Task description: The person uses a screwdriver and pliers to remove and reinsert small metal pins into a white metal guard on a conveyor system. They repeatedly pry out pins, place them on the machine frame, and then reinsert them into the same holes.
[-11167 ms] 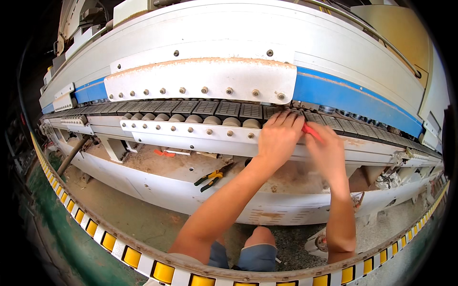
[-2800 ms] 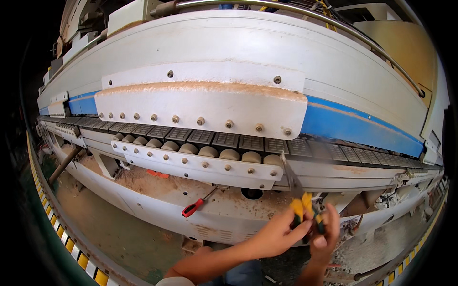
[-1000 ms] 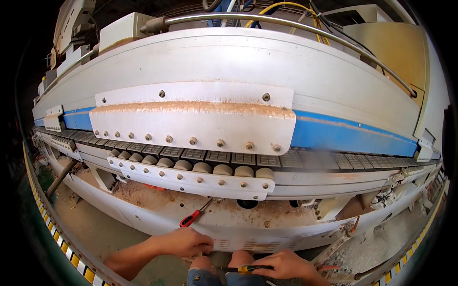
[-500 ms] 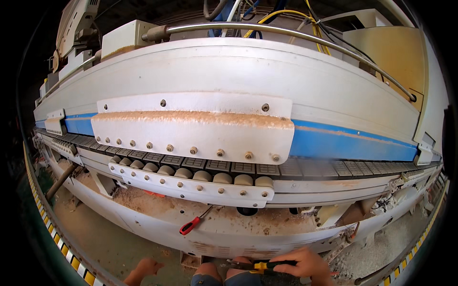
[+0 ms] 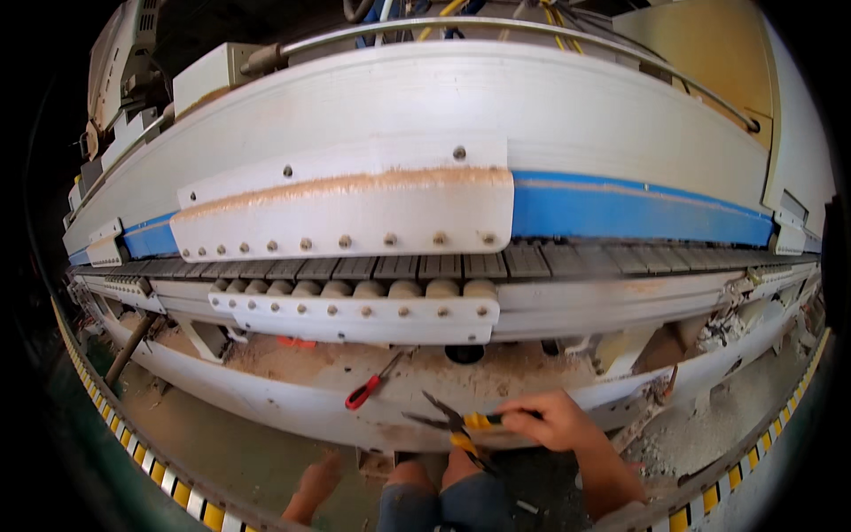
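My right hand (image 5: 551,418) holds yellow-handled pliers (image 5: 454,423) by one handle, their jaws open and pointing left, just in front of the machine's lower ledge (image 5: 292,403). My left hand (image 5: 317,480) hangs low near my knee with its fingers apart and holds nothing. A tool with a red handle (image 5: 368,388) lies on the sawdust-covered ledge, left of the pliers. Above it runs a row of pale rollers (image 5: 355,289) behind a white bolted plate (image 5: 355,317).
A long white machine with a blue stripe (image 5: 638,208) fills the view. A dark round hole (image 5: 464,353) sits under the roller plate. Sawdust and debris cover the ledge and the floor at right (image 5: 709,426). A yellow-and-black striped edge (image 5: 133,443) curves along the floor.
My right hand has risen with the pliers from the picture's bottom edge toward the ledge. My left hand has shifted right, near my knee. The view has tilted down a little.
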`<state>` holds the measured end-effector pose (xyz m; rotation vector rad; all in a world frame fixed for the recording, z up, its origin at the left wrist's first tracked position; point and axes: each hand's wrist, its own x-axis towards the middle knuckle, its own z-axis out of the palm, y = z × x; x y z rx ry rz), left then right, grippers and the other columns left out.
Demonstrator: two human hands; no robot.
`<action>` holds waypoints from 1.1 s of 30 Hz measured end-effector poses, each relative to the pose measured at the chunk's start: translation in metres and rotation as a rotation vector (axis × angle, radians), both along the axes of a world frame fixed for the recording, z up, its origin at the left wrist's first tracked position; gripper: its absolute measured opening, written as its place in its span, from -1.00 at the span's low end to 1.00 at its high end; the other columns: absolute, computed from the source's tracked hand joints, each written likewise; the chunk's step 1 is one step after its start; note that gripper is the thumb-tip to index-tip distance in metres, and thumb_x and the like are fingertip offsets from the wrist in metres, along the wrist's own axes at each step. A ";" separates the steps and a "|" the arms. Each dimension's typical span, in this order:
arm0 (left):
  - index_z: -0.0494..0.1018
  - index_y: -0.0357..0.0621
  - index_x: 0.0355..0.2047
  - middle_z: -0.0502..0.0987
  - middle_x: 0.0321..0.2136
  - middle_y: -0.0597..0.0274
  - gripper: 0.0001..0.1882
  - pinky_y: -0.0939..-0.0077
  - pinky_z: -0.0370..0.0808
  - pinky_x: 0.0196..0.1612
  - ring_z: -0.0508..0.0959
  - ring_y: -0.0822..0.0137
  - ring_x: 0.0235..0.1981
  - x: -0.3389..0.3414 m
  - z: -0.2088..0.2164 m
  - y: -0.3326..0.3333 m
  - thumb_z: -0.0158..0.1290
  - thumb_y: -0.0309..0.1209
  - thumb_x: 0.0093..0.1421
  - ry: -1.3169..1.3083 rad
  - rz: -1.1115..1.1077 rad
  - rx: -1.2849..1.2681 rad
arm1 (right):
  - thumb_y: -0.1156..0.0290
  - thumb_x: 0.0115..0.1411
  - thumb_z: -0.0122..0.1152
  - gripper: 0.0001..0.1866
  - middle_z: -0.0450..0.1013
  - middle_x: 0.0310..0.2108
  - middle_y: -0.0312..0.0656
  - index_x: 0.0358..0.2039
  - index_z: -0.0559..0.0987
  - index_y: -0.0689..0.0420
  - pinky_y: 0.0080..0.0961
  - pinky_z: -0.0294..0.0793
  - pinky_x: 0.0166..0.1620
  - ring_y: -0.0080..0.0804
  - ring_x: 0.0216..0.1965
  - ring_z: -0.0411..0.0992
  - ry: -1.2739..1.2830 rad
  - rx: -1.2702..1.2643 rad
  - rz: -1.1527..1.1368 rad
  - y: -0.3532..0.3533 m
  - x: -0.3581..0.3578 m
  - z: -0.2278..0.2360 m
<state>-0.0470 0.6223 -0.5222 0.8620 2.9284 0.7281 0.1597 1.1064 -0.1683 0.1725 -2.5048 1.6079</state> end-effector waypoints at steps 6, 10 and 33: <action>0.42 -0.26 0.21 0.68 -0.22 0.06 -0.43 0.21 0.63 -0.17 0.69 0.13 -0.24 0.078 0.174 0.163 -0.03 0.00 0.50 -0.957 -0.271 1.288 | 0.25 0.46 0.17 -0.69 0.56 -0.42 -0.25 -0.04 0.65 0.25 -0.53 0.45 -0.35 -0.61 -0.44 0.44 -0.047 -0.329 -0.071 -0.089 -0.058 -0.104; 0.48 -0.16 -0.04 0.32 -0.60 0.46 -0.60 0.65 0.18 -0.63 0.26 0.58 -0.66 0.095 0.193 0.169 -0.03 -0.05 0.51 -0.929 0.159 1.432 | 0.18 0.45 0.20 -0.62 0.60 -0.31 -0.18 0.09 0.61 0.19 -0.49 0.51 -0.19 -0.52 -0.33 0.48 -0.009 -0.247 0.248 -0.129 -0.090 -0.173; 0.46 -0.23 0.10 0.42 -0.55 0.38 -0.68 0.64 0.05 -0.67 0.21 0.60 -0.71 0.154 0.173 0.124 0.11 -0.34 0.43 -0.913 0.339 1.043 | 0.39 0.24 0.21 -0.38 0.60 -0.21 0.02 0.34 0.42 -0.03 -0.32 0.57 -0.12 -0.07 -0.22 0.59 0.107 -0.137 0.017 -0.118 -0.072 -0.150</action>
